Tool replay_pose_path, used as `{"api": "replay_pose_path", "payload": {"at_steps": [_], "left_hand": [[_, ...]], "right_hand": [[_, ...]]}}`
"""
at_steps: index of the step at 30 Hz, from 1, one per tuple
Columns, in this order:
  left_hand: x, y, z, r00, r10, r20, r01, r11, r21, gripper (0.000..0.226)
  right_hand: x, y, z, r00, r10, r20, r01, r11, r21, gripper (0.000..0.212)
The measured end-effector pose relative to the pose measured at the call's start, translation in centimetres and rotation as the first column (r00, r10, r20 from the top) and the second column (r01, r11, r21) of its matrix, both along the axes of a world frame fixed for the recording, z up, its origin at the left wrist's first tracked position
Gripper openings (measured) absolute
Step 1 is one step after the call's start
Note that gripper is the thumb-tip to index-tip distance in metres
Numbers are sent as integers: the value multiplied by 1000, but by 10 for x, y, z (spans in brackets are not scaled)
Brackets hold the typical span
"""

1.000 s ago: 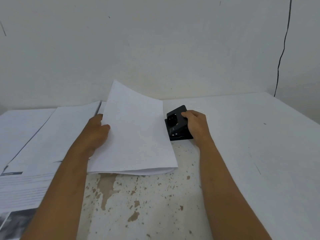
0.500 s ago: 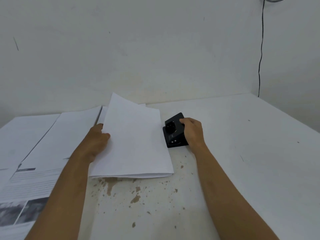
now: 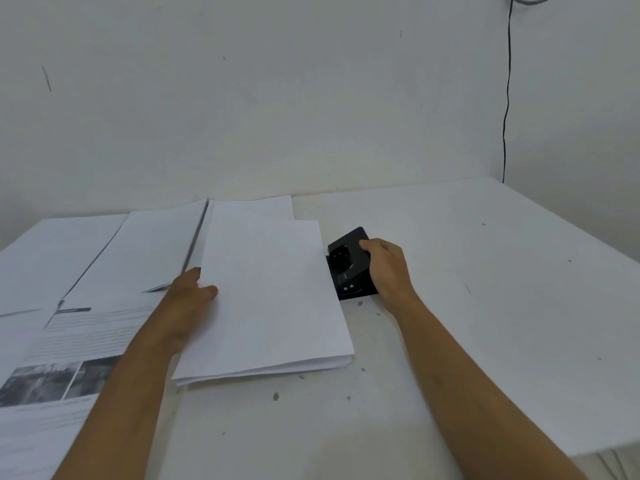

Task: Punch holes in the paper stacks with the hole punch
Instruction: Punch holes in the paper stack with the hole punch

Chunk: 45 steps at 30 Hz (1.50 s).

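Left hand: my left hand (image 3: 188,299) pinches the near-left edge of the paper stack (image 3: 270,299), thumb on top.
Right hand: my right hand (image 3: 384,268) curls over the black hole punch (image 3: 349,265), gripping its top.
Paper stack: it lies between my hands, its right edge meeting the punch's mouth; I cannot tell how deep it sits.
Step, done well: I'd push the edge squarely to the back of the slot, sheets flush, then press straight down.
Containers: none I can see; printed sheets (image 3: 69,327) lie loose left of my left hand.
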State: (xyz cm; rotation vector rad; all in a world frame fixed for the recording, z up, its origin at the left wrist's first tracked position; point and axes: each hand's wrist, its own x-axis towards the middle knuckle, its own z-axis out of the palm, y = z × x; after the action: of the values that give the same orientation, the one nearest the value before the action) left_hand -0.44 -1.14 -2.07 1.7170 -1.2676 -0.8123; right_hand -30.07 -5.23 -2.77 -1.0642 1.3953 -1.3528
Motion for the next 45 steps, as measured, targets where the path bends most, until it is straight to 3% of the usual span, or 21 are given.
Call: {"api": "replay_pose_path", "payload": {"at_steps": [6, 15, 34, 45], "left_hand": [[5, 15, -5, 999, -49, 5, 49, 998, -28, 25], [-1, 25, -15, 977, -5, -213, -9, 998, -61, 25], [-15, 29, -24, 996, -35, -85, 25, 993, -115, 29], [-24, 34, -27, 995, -58, -84, 52, 996, -73, 36]], "right_hand": [[4, 17, -2, 999, -35, 19, 36, 999, -20, 23], [5, 27, -2, 999, -45, 8, 45, 998, -33, 33], [5, 29, 0, 999, -32, 16, 33, 999, -26, 25], [0, 31, 3, 993, 53, -105, -56, 998, -31, 14]]}}
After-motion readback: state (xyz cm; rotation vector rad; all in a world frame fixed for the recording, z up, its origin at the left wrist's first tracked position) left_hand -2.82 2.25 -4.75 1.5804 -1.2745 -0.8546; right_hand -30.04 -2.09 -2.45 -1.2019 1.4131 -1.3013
